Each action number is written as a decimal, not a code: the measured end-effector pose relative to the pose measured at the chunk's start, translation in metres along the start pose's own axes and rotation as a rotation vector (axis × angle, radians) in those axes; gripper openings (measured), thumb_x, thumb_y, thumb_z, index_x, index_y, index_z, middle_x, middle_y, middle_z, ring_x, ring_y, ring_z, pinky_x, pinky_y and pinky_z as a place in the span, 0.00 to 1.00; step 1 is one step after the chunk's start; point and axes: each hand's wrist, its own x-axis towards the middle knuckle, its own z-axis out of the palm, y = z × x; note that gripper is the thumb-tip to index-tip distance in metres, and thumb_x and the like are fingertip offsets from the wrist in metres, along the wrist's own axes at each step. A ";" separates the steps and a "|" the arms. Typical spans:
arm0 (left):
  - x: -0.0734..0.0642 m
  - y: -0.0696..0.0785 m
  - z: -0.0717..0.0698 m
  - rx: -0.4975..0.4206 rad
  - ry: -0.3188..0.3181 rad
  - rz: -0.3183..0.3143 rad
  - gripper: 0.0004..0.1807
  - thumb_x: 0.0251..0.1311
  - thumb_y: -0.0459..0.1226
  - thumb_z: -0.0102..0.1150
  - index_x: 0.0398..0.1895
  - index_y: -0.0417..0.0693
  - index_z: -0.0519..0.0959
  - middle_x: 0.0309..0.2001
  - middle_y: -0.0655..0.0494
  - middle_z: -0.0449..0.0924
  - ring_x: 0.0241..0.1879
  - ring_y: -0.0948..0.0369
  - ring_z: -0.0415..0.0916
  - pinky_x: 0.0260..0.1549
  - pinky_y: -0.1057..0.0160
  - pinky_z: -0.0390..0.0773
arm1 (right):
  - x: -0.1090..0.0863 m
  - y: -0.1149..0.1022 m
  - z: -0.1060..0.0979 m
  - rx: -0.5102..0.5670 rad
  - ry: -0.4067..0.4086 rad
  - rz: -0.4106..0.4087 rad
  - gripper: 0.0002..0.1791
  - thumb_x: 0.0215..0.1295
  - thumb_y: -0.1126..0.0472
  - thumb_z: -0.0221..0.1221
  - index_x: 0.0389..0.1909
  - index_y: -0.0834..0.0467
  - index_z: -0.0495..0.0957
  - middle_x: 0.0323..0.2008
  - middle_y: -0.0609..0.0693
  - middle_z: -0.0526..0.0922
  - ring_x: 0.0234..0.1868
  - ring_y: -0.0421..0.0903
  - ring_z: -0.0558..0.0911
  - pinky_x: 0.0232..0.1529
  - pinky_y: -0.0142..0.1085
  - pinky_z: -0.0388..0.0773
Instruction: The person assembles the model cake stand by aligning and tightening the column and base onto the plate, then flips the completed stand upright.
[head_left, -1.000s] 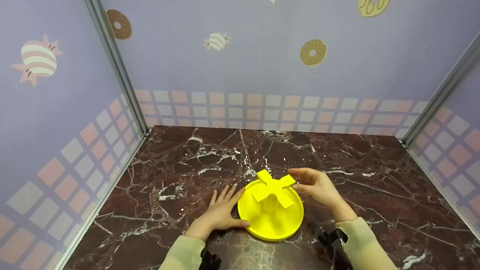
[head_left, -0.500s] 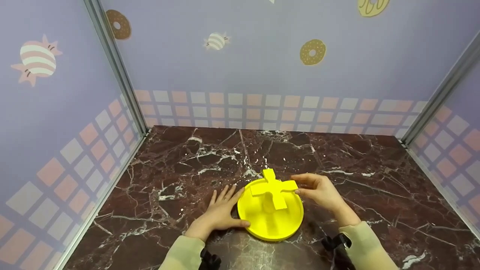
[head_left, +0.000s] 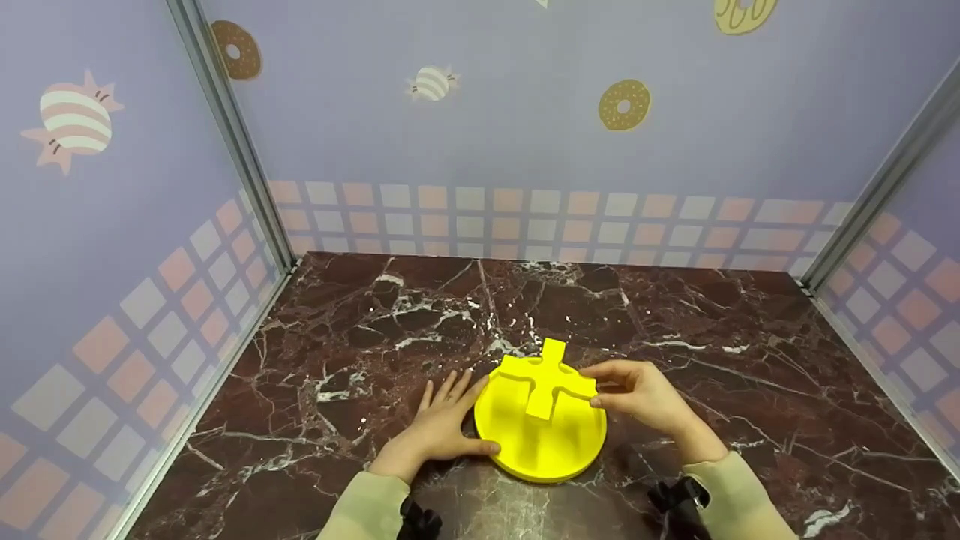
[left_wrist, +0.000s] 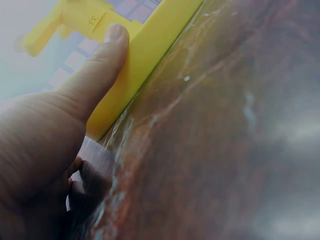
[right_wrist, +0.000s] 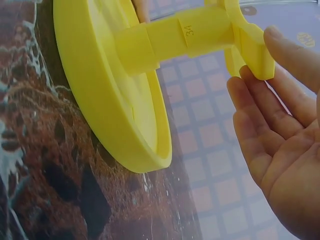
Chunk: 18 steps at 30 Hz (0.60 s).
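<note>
A yellow round dish-like base [head_left: 551, 454] stands on the marble-patterned table. From its middle rises a yellow post [right_wrist: 187, 32] with embossed digits, topped by a four-armed cross handle [head_left: 546, 377]. My right hand [head_left: 637, 394] pinches the handle's right arm between thumb and fingers. My left hand [head_left: 442, 424] rests at the base's left side, fingers straight and spread. Its thumb [left_wrist: 107, 60] presses on the rim, and its index finger lies along the rim further back. The other fingers lie on the table beside the base.
White specks [head_left: 525, 322] are scattered on the table [head_left: 360, 465] behind the base. Purple printed panels [head_left: 517, 135] with metal corner posts [head_left: 247, 150] close in the back and both sides. Black wrist straps [head_left: 679, 495] show by both sleeves.
The cross handle has turned clockwise, seen from above, its right arm swinging toward me. My right hand has moved toward me with it. The base and left hand have stayed in place.
</note>
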 end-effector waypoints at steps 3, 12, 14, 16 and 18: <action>0.000 0.001 0.000 0.003 -0.005 -0.008 0.63 0.52 0.71 0.65 0.85 0.59 0.47 0.85 0.43 0.41 0.84 0.40 0.35 0.79 0.31 0.32 | 0.000 -0.001 0.002 0.019 -0.019 0.008 0.24 0.62 0.69 0.69 0.58 0.73 0.80 0.57 0.74 0.81 0.51 0.35 0.87 0.49 0.30 0.87; 0.001 0.000 0.000 -0.007 -0.011 -0.013 0.64 0.51 0.71 0.66 0.85 0.58 0.47 0.85 0.43 0.41 0.84 0.40 0.35 0.79 0.31 0.31 | -0.001 -0.001 0.006 0.037 -0.037 -0.016 0.25 0.59 0.70 0.70 0.58 0.74 0.79 0.57 0.75 0.80 0.50 0.34 0.87 0.50 0.29 0.86; 0.002 0.000 0.001 -0.007 -0.010 -0.012 0.64 0.51 0.71 0.66 0.85 0.58 0.47 0.85 0.43 0.41 0.84 0.40 0.35 0.79 0.31 0.31 | -0.001 -0.001 0.007 0.039 -0.041 -0.032 0.25 0.59 0.70 0.71 0.57 0.74 0.79 0.57 0.76 0.80 0.49 0.35 0.87 0.51 0.29 0.86; 0.002 0.000 0.000 -0.007 -0.008 -0.010 0.64 0.51 0.71 0.66 0.85 0.57 0.47 0.84 0.42 0.41 0.84 0.40 0.35 0.79 0.31 0.31 | -0.001 -0.001 0.008 0.043 -0.045 -0.050 0.24 0.59 0.71 0.70 0.56 0.75 0.79 0.56 0.76 0.81 0.50 0.34 0.87 0.51 0.29 0.86; 0.002 0.000 0.000 -0.007 -0.007 -0.008 0.64 0.51 0.71 0.66 0.85 0.56 0.47 0.84 0.42 0.41 0.84 0.40 0.35 0.79 0.31 0.31 | -0.001 -0.001 0.009 0.042 -0.051 -0.065 0.23 0.60 0.71 0.70 0.56 0.75 0.79 0.55 0.76 0.81 0.50 0.34 0.87 0.52 0.29 0.86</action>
